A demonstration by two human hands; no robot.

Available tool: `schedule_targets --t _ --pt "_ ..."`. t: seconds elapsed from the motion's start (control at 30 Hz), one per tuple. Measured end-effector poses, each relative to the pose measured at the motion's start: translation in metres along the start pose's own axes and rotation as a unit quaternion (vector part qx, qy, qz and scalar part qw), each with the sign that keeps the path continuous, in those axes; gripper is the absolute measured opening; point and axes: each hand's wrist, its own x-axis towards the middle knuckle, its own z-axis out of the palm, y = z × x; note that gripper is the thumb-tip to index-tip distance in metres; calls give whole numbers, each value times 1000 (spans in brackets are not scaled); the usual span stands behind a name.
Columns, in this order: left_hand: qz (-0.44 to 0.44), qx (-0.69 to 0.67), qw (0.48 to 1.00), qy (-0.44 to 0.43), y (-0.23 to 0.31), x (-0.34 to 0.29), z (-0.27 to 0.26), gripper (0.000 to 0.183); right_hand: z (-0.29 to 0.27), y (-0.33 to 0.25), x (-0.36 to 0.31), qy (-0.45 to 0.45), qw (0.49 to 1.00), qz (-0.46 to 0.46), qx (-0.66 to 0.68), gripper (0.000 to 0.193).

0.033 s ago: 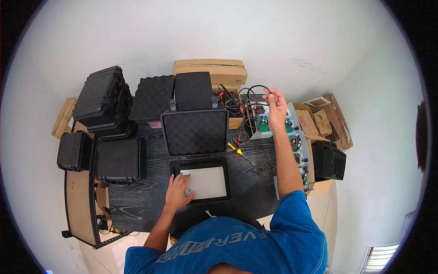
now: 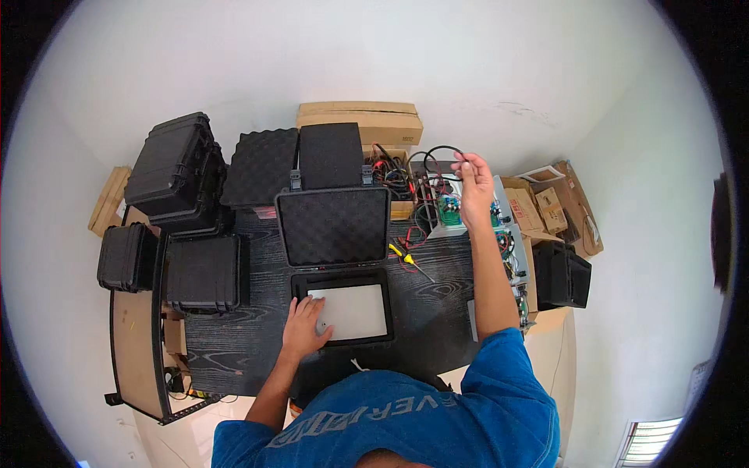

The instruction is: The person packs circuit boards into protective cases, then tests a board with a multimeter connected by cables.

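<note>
Flat on the table in front of me lies an open black hard case (image 2: 341, 343), its foam-lined lid (image 2: 334, 228) tipped back. A white flat panel (image 2: 360, 313) sits in its foam. My left hand (image 2: 305, 327) rests with fingers spread over the case's left edge and the panel's left side. Raised at the far right, my right hand (image 2: 475, 189) pinches a black cable (image 2: 442, 147) between thumb and fingers. Below that hand stand open white units with green circuit boards (image 2: 450, 209), partly hidden by my forearm.
A yellow-and-black screwdriver (image 2: 405, 256) lies right of the lid. Behind it is a cardboard box of tangled cables (image 2: 392, 181). Closed black cases (image 2: 204, 271) stand at the left, some stacked. A long carton (image 2: 359, 118) lies by the wall; more cartons (image 2: 538, 207) are at the right.
My right hand, with the cable in it, has shifted very slightly to the right. The left hand stays in place on the case.
</note>
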Motion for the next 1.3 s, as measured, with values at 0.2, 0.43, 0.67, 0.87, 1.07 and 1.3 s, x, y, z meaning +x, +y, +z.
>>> schedule_targets --t 0.2,0.43,0.67,0.87,1.07,1.3 --pt "-17 -49 998 41 3 8 2 62 -9 -34 -32 -80 987 25 136 18" --pt "60 -234 969 55 50 61 0 48 -11 -70 -81 -152 976 137 -81 18" --pt "76 -304 949 -13 78 90 31 47 -24 -79 -115 -152 944 283 -72 21" --pt "-50 -459 885 -59 90 126 81 54 -31 -90 -130 -120 932 335 72 23" --pt "-206 -734 636 -121 108 187 65 43 -31 -87 -143 -79 921 367 105 28" --pt "-39 -697 713 -62 115 209 59 48 -44 -74 -156 -114 926 358 -37 31"
